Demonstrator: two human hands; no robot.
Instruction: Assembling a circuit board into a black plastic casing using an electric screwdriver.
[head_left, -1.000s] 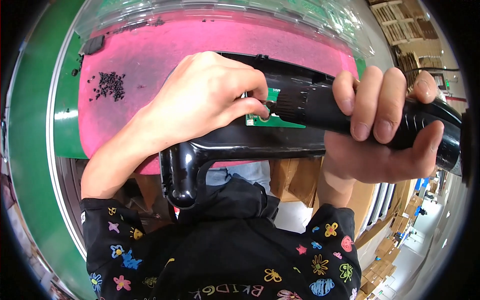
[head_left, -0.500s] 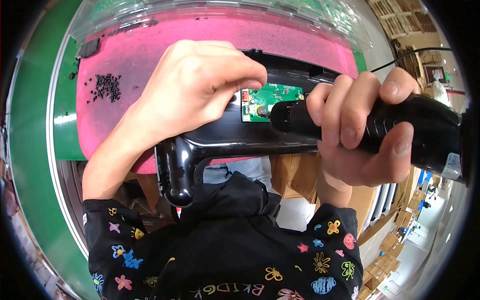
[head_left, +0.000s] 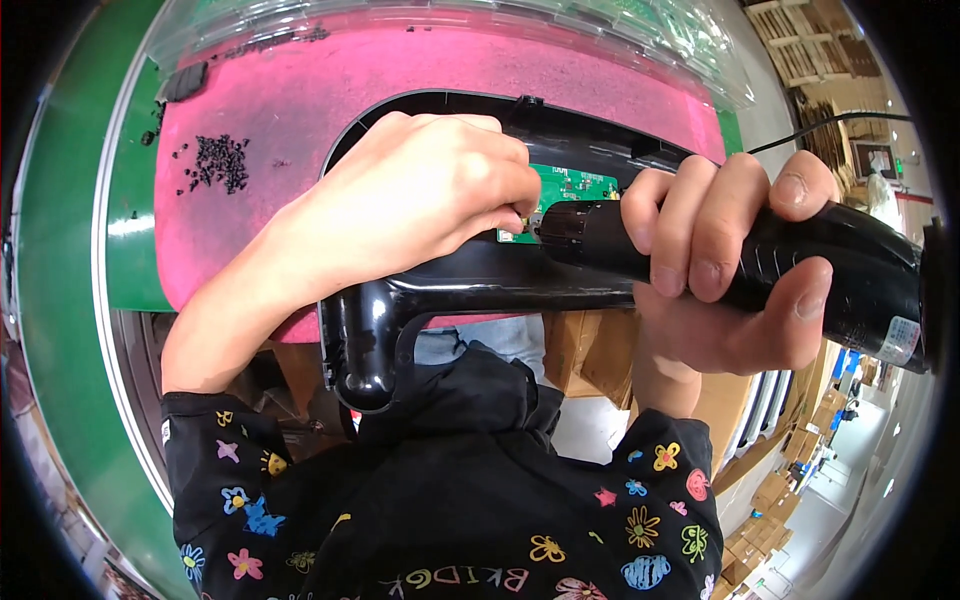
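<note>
A green circuit board (head_left: 575, 181) lies inside a black plastic housing (head_left: 440, 298), whose rounded leg bends toward me at the left. Wrapped in my right hand (head_left: 715, 225) is a black electric screwdriver (head_left: 845, 250), its ridged front end just over the board. My left hand (head_left: 430, 190) is closed in a pinch beside that front end, above the board's left part. Whatever sits between the thumb and finger is hidden. The screwdriver's bit cannot be made out.
Pink matting (head_left: 270, 90) covers the green bench. A heap of small black screws (head_left: 219, 164) lies on it at the left. Clear plastic trays (head_left: 430, 22) line the far edge. A black cable (head_left: 830, 122) runs at the right; cardboard boxes (head_left: 590, 350) stand below the bench.
My left hand has moved right and down, from the board's upper left corner to the screwdriver's front end. The right hand keeps its grip on the screwdriver, almost in place.
</note>
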